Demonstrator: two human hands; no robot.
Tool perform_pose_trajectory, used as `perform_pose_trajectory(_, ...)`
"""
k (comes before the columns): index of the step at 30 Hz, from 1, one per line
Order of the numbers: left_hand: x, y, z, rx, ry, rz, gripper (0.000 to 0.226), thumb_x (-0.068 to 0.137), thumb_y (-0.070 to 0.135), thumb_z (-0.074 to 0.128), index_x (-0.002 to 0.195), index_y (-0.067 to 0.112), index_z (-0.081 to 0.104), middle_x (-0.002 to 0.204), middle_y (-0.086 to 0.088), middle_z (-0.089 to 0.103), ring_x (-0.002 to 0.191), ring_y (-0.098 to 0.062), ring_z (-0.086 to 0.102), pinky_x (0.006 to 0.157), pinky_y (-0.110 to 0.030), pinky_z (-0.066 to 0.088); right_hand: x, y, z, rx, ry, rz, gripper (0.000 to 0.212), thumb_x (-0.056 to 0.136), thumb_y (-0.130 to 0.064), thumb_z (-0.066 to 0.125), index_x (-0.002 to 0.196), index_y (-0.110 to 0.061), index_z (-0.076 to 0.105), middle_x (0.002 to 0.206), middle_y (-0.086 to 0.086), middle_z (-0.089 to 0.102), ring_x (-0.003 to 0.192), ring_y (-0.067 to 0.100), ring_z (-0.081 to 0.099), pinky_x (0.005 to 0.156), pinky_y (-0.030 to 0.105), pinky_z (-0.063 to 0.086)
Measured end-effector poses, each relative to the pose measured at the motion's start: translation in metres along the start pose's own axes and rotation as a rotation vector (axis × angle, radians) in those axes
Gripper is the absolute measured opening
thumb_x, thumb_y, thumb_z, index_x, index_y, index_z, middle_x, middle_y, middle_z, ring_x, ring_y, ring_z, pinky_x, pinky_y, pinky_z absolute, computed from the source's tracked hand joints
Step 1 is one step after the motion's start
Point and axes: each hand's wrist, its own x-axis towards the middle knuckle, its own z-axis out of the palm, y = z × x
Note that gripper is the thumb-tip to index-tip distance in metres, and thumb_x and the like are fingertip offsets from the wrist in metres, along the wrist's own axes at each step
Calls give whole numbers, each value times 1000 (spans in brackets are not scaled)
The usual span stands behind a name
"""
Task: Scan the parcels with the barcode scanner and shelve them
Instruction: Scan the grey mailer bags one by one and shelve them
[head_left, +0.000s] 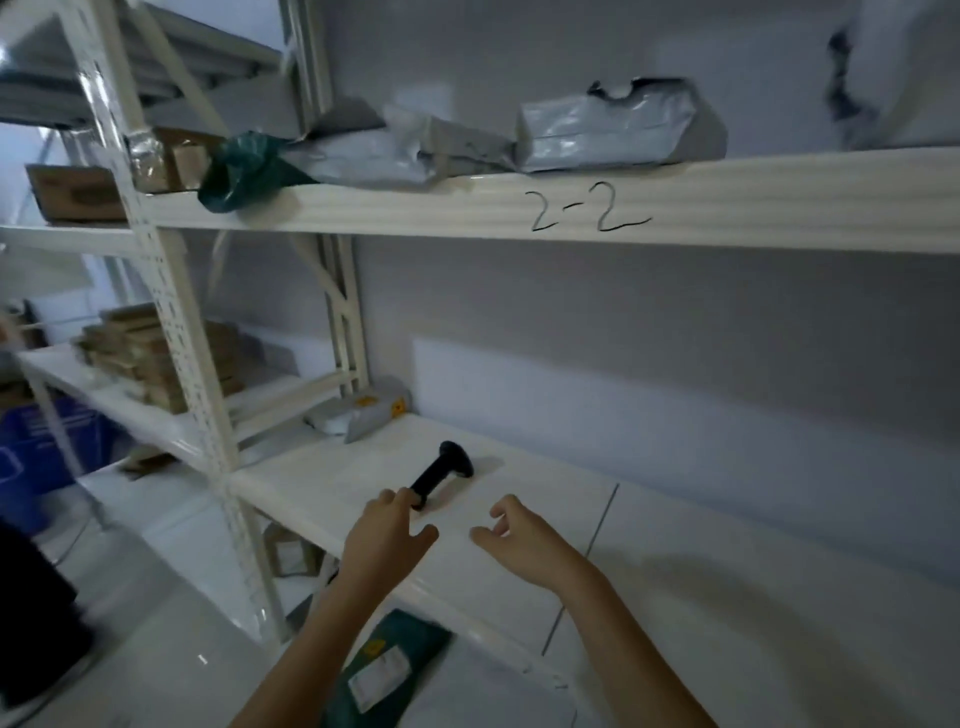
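while the barcode scanner (442, 474) lies on the shelf (675, 561), left hand (387, 532) fingertips touch its handle, right hand (519, 535) loosely curled, empty.

Handwritten marking "2-2" in black stands on the front edge of the upper shelf (571, 208). White label on the green parcel (395, 660) below: print illegible.

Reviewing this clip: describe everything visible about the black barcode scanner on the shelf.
The black handheld barcode scanner looks like matte plastic, with a rounded head and a straight handle. It lies on its side on the white metal shelf board, head pointing toward the wall, handle toward the person. The left hand's fingertips touch the handle's end without closing round it. The right hand is open beside it, not touching. No cable can be seen.
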Motion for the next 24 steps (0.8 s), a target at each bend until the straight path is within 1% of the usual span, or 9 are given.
perform_pose_trajectory(2,10,-34,-6,0,-30,-32,48,90,37,57,130,13,47,125,-10,53,113,-25,51,87,-30,44,23,-15,29,20,-30,6,58,89,-50,49,132,-14,36,132,6,47,114,19,50,87,26,39)
perform_pose_trajectory(5,21,-75,-12,-22,-52,-87,48,89,36,58,130,12,48,125,-11,54,113,-25,52,87,-31,44,52,-31,63,53,-57,18,58,90,-48,49,135,-13,35,134,6,46,113,18,48,87,25,36)
perform_pose_trajectory(7,27,-95,-14,-41,-65,-114,49,88,35,60,129,11,49,125,-11,55,112,-25,52,87,-31,45,69,-40,79,75,-68,19,57,90,-46,50,135,-14,35,131,3,46,111,15,47,86,25,35)
perform_pose_trajectory(8,30,-103,-14,-46,-74,-126,49,88,35,60,128,10,49,125,-12,55,112,-25,53,88,-31,45,78,-45,86,79,-72,22,56,90,-46,50,135,-14,35,126,2,46,108,14,46,85,25,35)
perform_pose_trajectory(10,36,-120,-13,-54,-94,-147,50,88,35,60,129,10,49,126,-12,54,112,-26,53,88,-31,45,97,-55,96,76,-73,29,54,90,-45,51,132,-14,38,118,1,47,103,14,47,81,26,37)
perform_pose_trajectory(15,64,-157,-9,-104,-126,-217,49,88,34,60,129,9,49,128,-13,53,112,-26,54,91,-34,46,154,-77,117,66,-92,27,53,88,-45,52,128,-13,39,114,2,47,101,17,47,79,29,37)
perform_pose_trajectory(19,104,-183,-8,-136,-116,-232,49,88,35,60,129,11,48,128,-12,52,109,-26,57,89,-34,48,212,-92,130,70,-109,13,51,89,-44,51,126,-12,39,109,1,47,96,17,47,74,29,36)
perform_pose_trajectory(22,140,-205,-10,-113,-99,-252,49,88,37,60,128,13,49,126,-9,53,109,-25,55,86,-34,49,260,-99,138,117,-112,8,50,89,-41,51,126,-9,40,109,5,49,96,19,48,79,30,38)
perform_pose_trajectory(24,166,-220,-12,-96,-123,-276,49,88,36,61,128,11,49,127,-11,53,109,-26,56,89,-34,47,289,-104,140,131,-120,22,49,89,-39,50,125,-7,40,108,7,49,95,20,48,82,31,39)
